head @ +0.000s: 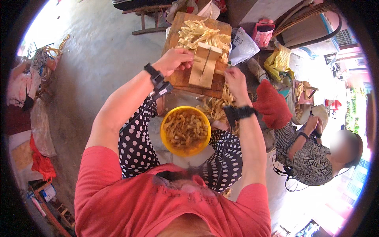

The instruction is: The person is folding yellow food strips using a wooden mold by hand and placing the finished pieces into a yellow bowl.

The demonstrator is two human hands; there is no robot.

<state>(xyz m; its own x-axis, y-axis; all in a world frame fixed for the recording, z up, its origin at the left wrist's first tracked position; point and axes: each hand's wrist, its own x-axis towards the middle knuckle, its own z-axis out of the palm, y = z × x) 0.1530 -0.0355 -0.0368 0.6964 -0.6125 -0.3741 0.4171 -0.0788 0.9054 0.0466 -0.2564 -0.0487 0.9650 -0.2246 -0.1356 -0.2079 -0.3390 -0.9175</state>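
A light wooden block fixture (pixel 203 69) with a dark lengthwise slit and an upright end piece stands on a brown wooden board (pixel 183 80). My left hand (pixel 177 60) is at the fixture's left side, thumb and fingers pinched on a small pale piece that reaches the wood. On the opposite side, my right hand (pixel 236 80) pinches another pale end against the fixture's edge. Whether both ends belong to one strip cannot be seen. Pale yellow dried strips (pixel 200 32) are heaped behind the fixture. Between my knees is a round yellow tub (pixel 162 133) containing brown, curled pieces (pixel 186 127).
More pale strips (pixel 216 106) lie below the board, near my right forearm. A red cloth (pixel 273 103) covers the knee of a seated person (pixel 311 160) at right, who handles something pale. A white printed bag (pixel 243 46) and a yellow bag (pixel 278 62) flank the board.
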